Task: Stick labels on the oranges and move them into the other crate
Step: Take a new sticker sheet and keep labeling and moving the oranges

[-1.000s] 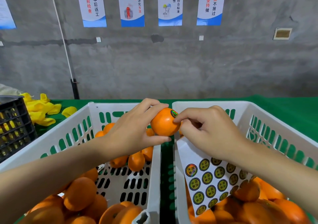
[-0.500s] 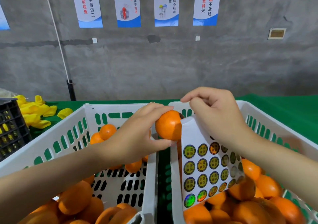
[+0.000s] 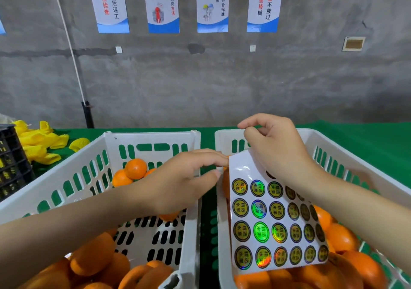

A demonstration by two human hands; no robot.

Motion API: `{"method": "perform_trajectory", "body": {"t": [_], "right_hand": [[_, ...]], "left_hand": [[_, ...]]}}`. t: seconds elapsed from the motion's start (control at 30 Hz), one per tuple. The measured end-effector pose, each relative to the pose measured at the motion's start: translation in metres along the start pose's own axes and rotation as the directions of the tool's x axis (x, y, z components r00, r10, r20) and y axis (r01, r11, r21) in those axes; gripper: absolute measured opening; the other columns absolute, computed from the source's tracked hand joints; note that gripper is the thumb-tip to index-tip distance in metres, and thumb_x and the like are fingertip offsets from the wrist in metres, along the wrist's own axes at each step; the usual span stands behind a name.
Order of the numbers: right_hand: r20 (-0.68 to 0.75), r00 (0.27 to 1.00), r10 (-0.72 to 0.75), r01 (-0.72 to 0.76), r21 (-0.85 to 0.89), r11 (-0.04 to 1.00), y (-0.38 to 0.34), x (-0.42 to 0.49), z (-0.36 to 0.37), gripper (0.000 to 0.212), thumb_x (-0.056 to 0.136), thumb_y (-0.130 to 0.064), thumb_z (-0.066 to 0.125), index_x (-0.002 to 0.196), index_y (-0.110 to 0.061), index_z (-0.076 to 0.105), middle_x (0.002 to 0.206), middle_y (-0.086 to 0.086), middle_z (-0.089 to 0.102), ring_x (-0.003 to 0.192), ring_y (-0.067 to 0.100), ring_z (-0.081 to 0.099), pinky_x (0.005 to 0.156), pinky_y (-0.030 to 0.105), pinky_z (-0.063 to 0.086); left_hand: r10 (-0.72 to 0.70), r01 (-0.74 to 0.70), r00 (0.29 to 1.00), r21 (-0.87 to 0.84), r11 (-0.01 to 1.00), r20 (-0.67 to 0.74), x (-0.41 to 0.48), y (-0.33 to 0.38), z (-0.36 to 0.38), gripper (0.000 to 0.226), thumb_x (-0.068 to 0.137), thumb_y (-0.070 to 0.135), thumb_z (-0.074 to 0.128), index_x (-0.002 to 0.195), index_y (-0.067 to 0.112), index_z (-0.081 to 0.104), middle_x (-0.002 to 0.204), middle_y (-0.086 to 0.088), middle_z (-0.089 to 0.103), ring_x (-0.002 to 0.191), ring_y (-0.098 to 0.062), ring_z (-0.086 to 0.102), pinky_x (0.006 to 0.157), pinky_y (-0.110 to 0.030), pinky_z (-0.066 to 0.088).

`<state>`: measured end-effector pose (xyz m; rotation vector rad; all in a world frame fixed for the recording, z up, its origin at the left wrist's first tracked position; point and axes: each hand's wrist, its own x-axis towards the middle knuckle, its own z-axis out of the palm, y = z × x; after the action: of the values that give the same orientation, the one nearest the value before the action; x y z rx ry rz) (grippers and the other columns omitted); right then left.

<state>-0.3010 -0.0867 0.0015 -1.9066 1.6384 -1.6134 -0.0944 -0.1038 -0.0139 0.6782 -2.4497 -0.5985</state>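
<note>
Green table [image 3: 367, 133] against a grey wall, two white crates at 6 o'clock. Label sheet [image 3: 273, 222]: over right crate [image 3: 315, 133], long axis 12 to 6, printed face up, top gripped by right hand [image 3: 278, 153]. Left hand [image 3: 182, 182]: fingers loose, empty, over left crate [image 3: 151, 136]. Oranges [image 3: 135, 168]: both crates. Handling: likely peel one label from its edge, sheet kept steady

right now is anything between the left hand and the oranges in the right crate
Yes: the label sheet, held by the right hand, hangs directly in front of the left hand, screening many of the oranges in the right crate.
</note>
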Motion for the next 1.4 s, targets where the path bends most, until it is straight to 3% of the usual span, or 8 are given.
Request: {"method": "perform_trajectory", "body": {"t": [0.13, 0.3, 0.47, 0.73, 0.83, 1.0, 1.17, 1.4], "right_hand": [[-0.019, 1.0, 0.01, -0.01, -0.002, 1.0, 0.002, 0.002, 0.0, 0.025, 0.092, -0.017, 0.052, 0.084, -0.036, 0.066, 0.046, -0.007, 0.056, 0.036, 0.005, 0.037, 0.037, 0.014, 0.028], [-0.02, 1.0, -0.012, 0.012, -0.018, 1.0, 0.001, 0.0, -0.001, 0.024, 0.093, -0.017, 0.052, 0.089, -0.036, 0.067, 0.055, -0.003, 0.064, 0.037, 0.003, 0.041, 0.038, 0.014, 0.031], [-0.059, 0.998, -0.014, 0.009, -0.082, 0.997, 0.001, 0.001, -0.001, 0.023, 0.092, -0.016, 0.053, 0.093, -0.032, 0.07, 0.056, -0.005, 0.064, 0.044, 0.003, 0.047, 0.046, 0.023, 0.038], [-0.043, 0.988, -0.148, 0.14, -0.145, 0.979, -0.002, -0.004, -0.001, 0.02, 0.096, -0.024, 0.052, 0.107, -0.034, 0.066, 0.083, -0.018, 0.063, 0.08, 0.002, 0.057, 0.073, 0.028, 0.044], [-0.006, 0.927, -0.376, 0.343, -0.396, 0.852, -0.005, -0.009, 0.001, 0.025, 0.095, -0.03, 0.053, 0.116, -0.027, 0.066, 0.105, -0.017, 0.054, 0.109, 0.009, 0.046, 0.09, 0.027, 0.028], [0.24, 0.814, -0.529, 0.578, -0.415, 0.703, -0.005, -0.015, 0.004, 0.014, 0.091, -0.026, 0.066, 0.101, -0.02, 0.074, 0.1, -0.003, 0.063, 0.097, 0.02, 0.054, 0.08, 0.038, 0.043], [0.26, 0.9, -0.35, 0.424, -0.336, 0.841, 0.0, -0.014, 0.004, 0.033, 0.089, -0.039, 0.067, 0.118, -0.024, 0.07, 0.109, -0.009, 0.061, 0.106, 0.015, 0.052, 0.084, 0.033, 0.046], [0.265, 0.894, -0.362, 0.436, -0.32, 0.841, 0.0, -0.015, 0.005, 0.028, 0.087, -0.037, 0.071, 0.111, -0.023, 0.073, 0.105, -0.006, 0.064, 0.102, 0.018, 0.056, 0.08, 0.043, 0.05]], "left_hand": [[-0.125, 0.11, 0.992, -0.356, 0.928, -0.02, 0.001, 0.009, -0.001, 0.04, 0.091, 0.014, 0.046, 0.108, 0.037, 0.074, 0.109, 0.015, 0.074, 0.107, -0.003, 0.067, 0.09, -0.014, 0.051], [-0.13, 0.136, 0.991, -0.335, 0.932, 0.041, -0.001, 0.009, -0.002, 0.031, 0.095, 0.025, 0.048, 0.099, 0.021, 0.079, 0.097, 0.011, 0.075, 0.079, 0.005, 0.066, 0.067, -0.005, 0.046], [0.009, 0.071, 0.983, -0.421, 0.904, 0.184, -0.003, 0.022, 0.002, 0.04, 0.104, 0.026, 0.05, 0.071, 0.034, 0.069, 0.069, 0.021, 0.065, 0.065, 0.006, 0.061, 0.062, -0.005, 0.045], [-0.152, 0.161, 0.987, -0.294, 0.942, 0.055, 0.003, 0.014, 0.006, 0.047, 0.102, 0.019, 0.057, 0.057, 0.029, 0.067, 0.053, 0.018, 0.055, 0.052, 0.004, 0.053, 0.056, -0.008, 0.043], [-0.226, 0.199, 0.973, -0.317, 0.927, -0.05, 0.006, 0.011, 0.004, 0.036, 0.099, 0.024, 0.06, 0.066, 0.017, 0.073, 0.05, 0.003, 0.054, 0.045, 0.0, 0.046, 0.053, -0.015, 0.041], [-0.356, 0.241, 0.903, -0.404, 0.882, -0.239, 0.01, -0.006, 0.002, 0.026, 0.092, 0.029, 0.068, 0.08, 0.009, 0.077, 0.075, -0.024, 0.068, 0.068, -0.028, 0.059, 0.069, -0.038, 0.052], [-0.347, 0.237, 0.912, -0.408, 0.882, -0.22, 0.01, -0.014, 0.001, 0.021, 0.093, 0.024, 0.067, 0.075, 0.023, 0.078, 0.07, -0.006, 0.07, 0.066, -0.012, 0.061, 0.066, -0.017, 0.05], [-0.238, 0.203, 0.961, -0.225, 0.953, -0.139, 0.006, -0.013, -0.001, 0.015, 0.097, 0.009, 0.06, 0.088, 0.004, 0.07, 0.074, -0.021, 0.057, 0.065, -0.015, 0.046, 0.063, -0.029, 0.041]]}}
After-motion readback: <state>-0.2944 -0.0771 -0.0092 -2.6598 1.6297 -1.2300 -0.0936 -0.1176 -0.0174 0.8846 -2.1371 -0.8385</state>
